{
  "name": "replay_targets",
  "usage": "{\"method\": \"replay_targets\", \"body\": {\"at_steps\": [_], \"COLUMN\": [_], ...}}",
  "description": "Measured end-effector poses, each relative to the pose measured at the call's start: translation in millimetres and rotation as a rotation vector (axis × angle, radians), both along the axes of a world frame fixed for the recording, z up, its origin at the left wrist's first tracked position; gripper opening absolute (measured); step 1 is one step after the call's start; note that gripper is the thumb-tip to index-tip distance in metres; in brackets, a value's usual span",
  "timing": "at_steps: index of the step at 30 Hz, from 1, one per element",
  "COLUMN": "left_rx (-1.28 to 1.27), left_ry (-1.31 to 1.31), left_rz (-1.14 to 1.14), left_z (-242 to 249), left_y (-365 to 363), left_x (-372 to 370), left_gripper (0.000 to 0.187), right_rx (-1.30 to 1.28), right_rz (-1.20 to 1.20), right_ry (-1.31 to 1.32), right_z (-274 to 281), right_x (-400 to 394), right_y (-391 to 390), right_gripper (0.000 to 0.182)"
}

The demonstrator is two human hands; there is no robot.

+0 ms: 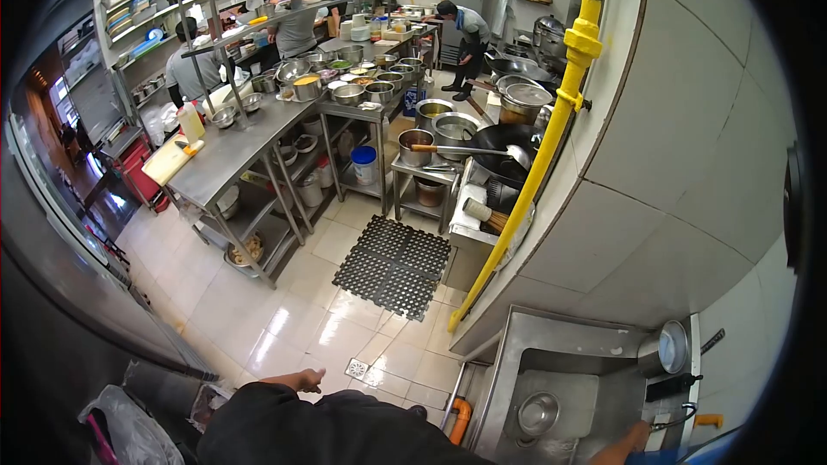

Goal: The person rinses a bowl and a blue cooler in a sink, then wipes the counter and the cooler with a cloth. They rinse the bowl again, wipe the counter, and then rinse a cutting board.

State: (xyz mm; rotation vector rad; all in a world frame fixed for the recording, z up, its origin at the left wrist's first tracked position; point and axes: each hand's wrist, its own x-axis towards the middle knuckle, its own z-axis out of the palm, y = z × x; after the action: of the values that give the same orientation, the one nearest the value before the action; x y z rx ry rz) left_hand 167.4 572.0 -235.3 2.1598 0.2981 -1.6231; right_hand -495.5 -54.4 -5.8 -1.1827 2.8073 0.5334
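Observation:
My left hand (301,381) hangs in front of my dark-clothed body over the tiled floor, nothing visible in it, its fingers loosely apart. At the lower right, my right hand (636,436) reaches over the right side of a steel sink (510,379), its fingers closed at the end of a curved metal faucet (672,422); part of the hand is hidden. A round metal bowl (538,413) sits on the bottom of the basin. On the sink's back right corner, a metal pot (665,349) leans against the wall.
A yellow pipe (560,112) runs down the wall corner beside a stove with a wok (500,155). A black rubber mat (394,265) lies on the floor. Steel tables (245,142) hold pots and bowls. Several people in grey work farther back, one (469,39) bending over.

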Motion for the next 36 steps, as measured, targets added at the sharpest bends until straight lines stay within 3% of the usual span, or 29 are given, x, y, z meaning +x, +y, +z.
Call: {"method": "replay_targets", "body": {"at_steps": [3,4,6,8,11,13,15,17,18,20,21,23,26,27,28,29,30,31,32,34,35,36], "left_rx": [-0.065,-0.070,-0.153,-0.078,-0.110,-0.137,-0.102,-0.070,-0.010,0.028,0.022,0.015,-0.006,0.054,0.037,0.056,0.077,0.071,0.055,-0.049,-0.063,-0.077], "left_ry": [0.030,0.035,-0.332,-0.314,-0.290,-0.485,-0.421,-0.393,-0.314,-0.217,-0.217,-0.192,-0.151,-0.162,-0.159,-0.252,-0.344,-0.366,-0.358,-0.395,-0.590,-0.585], "left_rz": [0.085,0.098,-0.724,-0.771,-0.677,-0.976,-1.042,-1.185,-1.202,-1.146,-1.146,-0.952,-0.668,-0.407,-0.411,-0.393,-0.372,-0.222,-0.223,0.052,0.016,-0.006], "left_z": [33,18,-11,-20,-17,15,-1,-9,11,-2,-12,-42,-78,-30,-5,10,13,-33,-34,-27,-49,-45], "left_y": [-21,-15,-7,-6,11,21,43,63,64,86,101,134,157,140,132,128,128,137,131,123,120,115], "left_x": [-3,0,13,11,9,2,3,3,-2,-6,-9,-16,-17,-23,-21,-18,-15,-8,-6,6,12,16], "left_gripper": [0.051,0.051,0.042,0.037,0.036,0.031,0.030,0.033,0.032,0.030,0.030,0.024,0.016,0.019,0.019,0.024,0.029,0.043,0.043,0.050,0.051,0.051], "right_rx": [0.042,-0.183,-0.484,-0.537,-0.270,-0.100,0.018,0.094,0.094,0.191,0.166,0.132,0.009,-0.065,-0.139,-0.150,-0.194,-0.238,-0.246,-0.793,-0.693,-0.580], "right_rz": [-0.077,-0.008,0.220,0.473,0.566,0.502,0.382,0.305,0.307,0.279,0.344,0.655,0.696,0.864,1.033,1.037,0.981,0.925,0.932,1.204,1.299,1.363], "right_ry": [-0.004,0.063,0.207,0.241,-0.282,-0.689,-1.011,-1.191,-1.191,-1.428,-1.316,-1.092,-1.142,-1.146,-1.143,-1.131,-1.219,-1.305,-1.289,0.167,-0.159,-0.489], "right_z": [-2,-28,-91,-140,-194,-213,-215,-207,-200,-167,-122,-87,-2,12,27,52,81,101,106,98,91,83], "right_x": [5,-2,-5,26,90,125,148,167,177,199,223,238,279,283,289,302,320,337,351,376,379,380], "right_y": [7,8,8,28,71,90,96,95,96,94,106,102,118,115,114,124,145,165,181,206,195,184], "right_gripper": [0.026,0.032,0.046,0.045,0.035,0.029,0.024,0.021,0.021,0.026,0.038,0.045,0.049,0.047,0.045,0.045,0.046,0.048,0.048,0.046,0.047,0.048]}}
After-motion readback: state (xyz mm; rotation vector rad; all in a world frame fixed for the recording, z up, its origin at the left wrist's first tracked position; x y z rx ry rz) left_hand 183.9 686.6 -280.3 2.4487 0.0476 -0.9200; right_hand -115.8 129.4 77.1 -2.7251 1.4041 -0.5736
